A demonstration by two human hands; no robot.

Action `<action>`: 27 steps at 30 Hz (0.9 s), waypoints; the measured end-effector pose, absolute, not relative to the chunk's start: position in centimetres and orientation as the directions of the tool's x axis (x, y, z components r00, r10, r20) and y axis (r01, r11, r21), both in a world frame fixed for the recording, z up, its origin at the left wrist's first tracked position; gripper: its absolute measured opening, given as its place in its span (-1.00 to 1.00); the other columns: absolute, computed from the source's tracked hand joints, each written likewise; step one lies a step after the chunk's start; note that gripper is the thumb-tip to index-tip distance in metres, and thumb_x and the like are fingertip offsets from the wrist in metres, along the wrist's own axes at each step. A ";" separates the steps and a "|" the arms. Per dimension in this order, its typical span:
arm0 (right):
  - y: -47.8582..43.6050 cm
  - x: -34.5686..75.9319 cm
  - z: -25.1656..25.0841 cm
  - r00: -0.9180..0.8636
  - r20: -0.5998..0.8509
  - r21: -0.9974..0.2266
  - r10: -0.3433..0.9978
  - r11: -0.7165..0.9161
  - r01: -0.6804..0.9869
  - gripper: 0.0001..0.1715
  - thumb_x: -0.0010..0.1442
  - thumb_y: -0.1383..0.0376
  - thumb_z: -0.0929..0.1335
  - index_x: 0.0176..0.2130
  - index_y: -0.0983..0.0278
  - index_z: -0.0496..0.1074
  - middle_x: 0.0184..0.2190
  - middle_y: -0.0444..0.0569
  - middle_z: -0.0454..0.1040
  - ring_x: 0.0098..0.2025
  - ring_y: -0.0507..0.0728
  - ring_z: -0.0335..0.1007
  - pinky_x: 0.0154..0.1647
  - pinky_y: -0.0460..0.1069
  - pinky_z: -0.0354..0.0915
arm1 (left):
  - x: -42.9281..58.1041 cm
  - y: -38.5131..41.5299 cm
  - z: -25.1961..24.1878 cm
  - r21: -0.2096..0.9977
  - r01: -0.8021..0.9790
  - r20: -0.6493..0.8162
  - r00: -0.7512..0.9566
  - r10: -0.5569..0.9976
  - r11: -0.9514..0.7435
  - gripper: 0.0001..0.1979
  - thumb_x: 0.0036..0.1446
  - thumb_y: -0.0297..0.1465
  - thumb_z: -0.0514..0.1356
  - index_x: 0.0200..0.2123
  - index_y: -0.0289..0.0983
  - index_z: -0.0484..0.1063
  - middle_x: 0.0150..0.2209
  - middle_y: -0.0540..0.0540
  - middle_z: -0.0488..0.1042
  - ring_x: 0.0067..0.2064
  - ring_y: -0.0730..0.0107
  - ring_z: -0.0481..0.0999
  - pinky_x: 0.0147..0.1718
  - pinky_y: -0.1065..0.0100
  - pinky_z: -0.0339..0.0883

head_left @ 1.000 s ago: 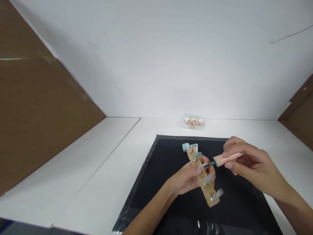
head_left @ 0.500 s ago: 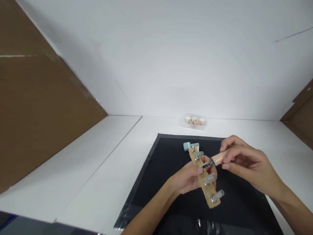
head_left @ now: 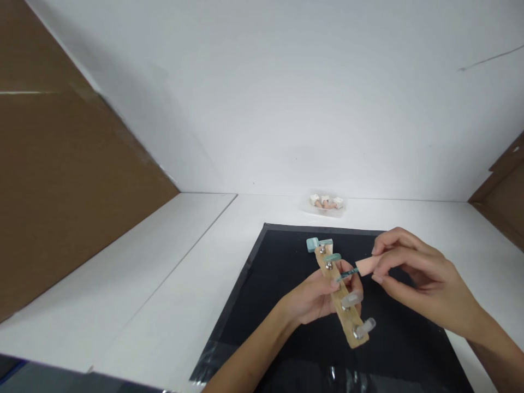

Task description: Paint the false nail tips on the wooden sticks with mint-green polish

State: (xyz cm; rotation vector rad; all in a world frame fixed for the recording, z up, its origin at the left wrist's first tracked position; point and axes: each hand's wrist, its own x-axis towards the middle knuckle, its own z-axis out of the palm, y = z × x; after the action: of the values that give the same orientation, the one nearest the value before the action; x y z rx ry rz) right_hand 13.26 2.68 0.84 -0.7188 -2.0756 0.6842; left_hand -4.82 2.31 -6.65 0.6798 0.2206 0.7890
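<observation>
My left hand [head_left: 305,297] is closed round the middle of a narrow wooden nail-tip stand [head_left: 343,310], held at a slant above the black mat. Along it, false nail tips sit on round metal mounts. Two towards the far end [head_left: 332,257] are teal; two at the near end [head_left: 365,327] look clear. Between the fingers and thumb of my right hand [head_left: 426,281] is a nail polish brush by its pale pink cap [head_left: 366,266]. Its teal-coated bristle end lies over the middle nail tip [head_left: 344,275], partly hiding it. A small teal block-shaped object [head_left: 312,244] sits just beyond the stand.
A black mat [head_left: 282,262] covers part of the white table [head_left: 196,284]. Against the white back wall stands a clear tray [head_left: 306,206] holding several white-and-pink pieces [head_left: 326,202]. Brown panels [head_left: 82,180] close off the left and right sides.
My right hand has shifted slightly to the right with the brush, and the cap has drawn back a little from the stand. My left hand and the stand have hardly moved.
</observation>
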 end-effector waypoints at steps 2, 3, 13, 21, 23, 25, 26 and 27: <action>2.6 13.3 0.9 -0.481 0.541 -0.675 0.690 0.697 0.240 -0.80 0.09 0.49 0.31 -0.39 0.18 0.39 -0.33 -0.06 0.29 -0.34 0.05 0.37 -0.48 -0.10 0.37 | -4.9 2.4 -6.7 0.643 -0.571 0.058 0.701 0.711 0.510 -0.68 -0.11 -0.28 0.30 -0.36 -0.29 0.26 -0.48 0.02 0.40 -0.50 0.52 0.38 -0.45 0.41 0.23; 2.6 13.2 0.9 -0.469 0.554 -0.676 0.688 0.700 0.229 -0.80 0.09 0.49 0.31 -0.38 0.18 0.39 -0.33 -0.06 0.30 -0.33 0.06 0.37 -0.48 -0.10 0.37 | -5.0 2.4 -6.7 0.647 -0.566 0.052 0.701 0.712 0.510 -0.68 -0.11 -0.28 0.30 -0.36 -0.29 0.25 -0.49 0.03 0.39 -0.51 0.53 0.37 -0.44 0.41 0.22; 2.7 13.0 1.5 -0.565 0.542 -0.606 0.622 0.755 0.250 -0.78 0.12 0.51 0.28 -0.34 0.20 0.40 -0.33 -0.05 0.38 -0.38 0.02 0.40 -0.51 -0.13 0.36 | -5.0 2.5 -6.3 0.645 -0.555 0.046 0.714 0.698 0.525 -0.69 -0.10 -0.29 0.29 -0.35 -0.30 0.25 -0.50 0.03 0.39 -0.49 0.52 0.37 -0.41 0.40 0.19; 2.5 13.1 1.9 -0.524 0.591 -0.568 0.613 0.778 0.270 -0.76 0.07 0.52 0.29 -0.38 0.18 0.39 -0.36 -0.05 0.41 -0.37 0.06 0.43 -0.50 -0.10 0.37 | -5.2 2.5 -6.6 0.644 -0.545 0.029 0.719 0.695 0.537 -0.66 -0.13 -0.28 0.31 -0.35 -0.29 0.25 -0.48 0.01 0.41 -0.49 0.49 0.37 -0.42 0.39 0.16; 2.4 12.9 1.9 -0.542 0.590 -0.556 0.598 0.788 0.264 -0.76 0.08 0.51 0.29 -0.37 0.17 0.39 -0.36 -0.05 0.42 -0.37 0.06 0.43 -0.49 -0.10 0.37 | -5.3 2.5 -6.7 0.647 -0.537 0.002 0.711 0.704 0.541 -0.64 -0.15 -0.28 0.32 -0.34 -0.30 0.26 -0.46 0.00 0.41 -0.47 0.49 0.37 -0.40 0.39 0.15; 2.4 12.8 1.8 -0.573 0.574 -0.544 0.585 0.795 0.268 -0.76 0.09 0.51 0.28 -0.35 0.17 0.39 -0.35 -0.05 0.42 -0.38 0.05 0.43 -0.50 -0.10 0.36 | -5.3 2.5 -6.8 0.651 -0.533 -0.014 0.704 0.710 0.541 -0.62 -0.16 -0.27 0.33 -0.33 -0.30 0.26 -0.45 0.00 0.40 -0.47 0.50 0.37 -0.39 0.38 0.14; 2.4 12.8 1.8 -0.582 0.563 -0.541 0.587 0.794 0.277 -0.76 0.10 0.51 0.28 -0.34 0.17 0.39 -0.35 -0.05 0.41 -0.39 0.05 0.42 -0.51 -0.11 0.35 | -5.3 2.5 -6.8 0.654 -0.531 -0.012 0.705 0.709 0.539 -0.62 -0.16 -0.27 0.33 -0.33 -0.30 0.26 -0.45 0.01 0.40 -0.47 0.50 0.36 -0.39 0.38 0.14; 2.4 12.9 1.7 -0.582 0.557 -0.540 0.593 0.791 0.289 -0.76 0.10 0.51 0.27 -0.34 0.18 0.38 -0.34 -0.05 0.40 -0.41 0.04 0.41 -0.53 -0.11 0.34 | -5.3 2.5 -6.8 0.657 -0.530 -0.005 0.709 0.706 0.536 -0.63 -0.15 -0.27 0.33 -0.33 -0.29 0.25 -0.47 0.01 0.39 -0.48 0.50 0.35 -0.40 0.38 0.14</action>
State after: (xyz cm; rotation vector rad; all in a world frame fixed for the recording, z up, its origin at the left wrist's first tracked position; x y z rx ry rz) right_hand 12.89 2.42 1.74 -0.6496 -2.2132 0.5103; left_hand -5.30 2.49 -6.75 0.6777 0.2848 0.7471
